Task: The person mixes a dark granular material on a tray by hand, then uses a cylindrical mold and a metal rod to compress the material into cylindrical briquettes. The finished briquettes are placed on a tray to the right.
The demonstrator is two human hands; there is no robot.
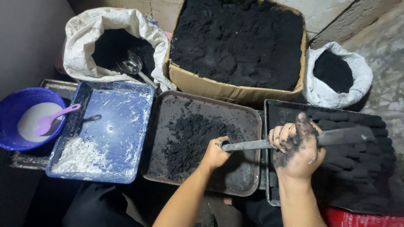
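Note:
My right hand (298, 148), smeared with black powder, grips the middle of a long grey metal tube (336, 136) that lies level over the black tray (277, 126) on the right. My left hand (215, 154) is closed around the tube's left end, above the brown tray (248, 176) that holds a heap of black powder (189, 138). Rows of black moulded sticks (362, 168) fill the black tray under the tube's right end.
A blue tray (122, 109) with white powder lies left of the brown tray. A blue bowl (17, 109) holds white paste and a purple spoon (52, 120). Behind stand a white sack with a metal scoop (132, 67), a cardboard box (219, 86) of black powder and a smaller sack (336, 75).

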